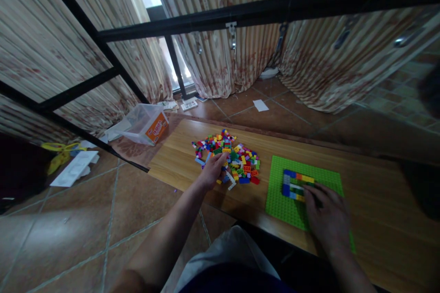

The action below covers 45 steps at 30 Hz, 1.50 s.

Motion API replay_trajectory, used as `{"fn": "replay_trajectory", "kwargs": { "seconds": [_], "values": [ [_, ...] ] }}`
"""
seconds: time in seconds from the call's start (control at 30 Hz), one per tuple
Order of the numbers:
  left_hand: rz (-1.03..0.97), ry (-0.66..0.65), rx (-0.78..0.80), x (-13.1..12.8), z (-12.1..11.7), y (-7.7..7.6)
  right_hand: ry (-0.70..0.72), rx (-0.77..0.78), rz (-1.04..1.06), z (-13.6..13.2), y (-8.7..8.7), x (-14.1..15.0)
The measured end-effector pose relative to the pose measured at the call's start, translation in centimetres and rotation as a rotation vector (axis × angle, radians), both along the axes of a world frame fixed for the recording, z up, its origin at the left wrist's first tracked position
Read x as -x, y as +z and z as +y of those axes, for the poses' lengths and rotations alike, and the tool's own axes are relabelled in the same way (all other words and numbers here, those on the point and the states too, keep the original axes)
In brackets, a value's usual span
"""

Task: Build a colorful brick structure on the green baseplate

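Observation:
My left hand (213, 170) reaches into a loose pile of coloured toy building bricks (245, 168). Its fingers are closed together at the pile, and whatever is between them is hidden. On the right, a green studded baseplate (278, 178) lies on the wooden table. A low rectangle of blue, orange and yellow bricks (286, 185) stands on this plate, with green showing inside it. At the right side of the rectangle, my right hand (328, 213) pinches a narrow white brick (296, 187) lying across its middle. Whether that brick is pressed down, I cannot tell.
The long wooden table (178, 151) carries the pile and the plate. A clear plastic box (139, 121) with an orange label sits on the floor beyond its left end. White foam packaging (76, 168) lies further left. A black metal frame (206, 18) crosses before striped curtains.

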<state>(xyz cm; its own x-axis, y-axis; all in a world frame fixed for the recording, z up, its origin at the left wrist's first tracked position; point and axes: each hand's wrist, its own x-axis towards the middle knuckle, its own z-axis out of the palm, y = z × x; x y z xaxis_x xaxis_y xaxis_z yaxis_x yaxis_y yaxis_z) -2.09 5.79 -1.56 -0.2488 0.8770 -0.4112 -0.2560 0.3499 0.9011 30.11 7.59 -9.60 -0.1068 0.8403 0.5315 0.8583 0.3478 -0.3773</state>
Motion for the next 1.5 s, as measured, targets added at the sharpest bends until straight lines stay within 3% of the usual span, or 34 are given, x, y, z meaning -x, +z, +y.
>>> {"fn": "replay_trajectory", "kwargs": {
  "seconds": [0.5, 0.93, 1.5],
  "values": [
    [-0.208, -0.081, -0.108, 0.54, -0.71, -0.60, -0.005, 0.021, 0.002, 0.00, 0.22, 0.10],
    [0.057, -0.069, -0.122, 0.32, -0.68, -0.46, 0.009, 0.019, 0.005, 0.03, 0.16, -0.02],
    [0.128, 0.048, -0.161, 0.15, -0.55, -0.64, 0.004, 0.032, 0.026, -0.04, 0.18, 0.04]
  ]
}}
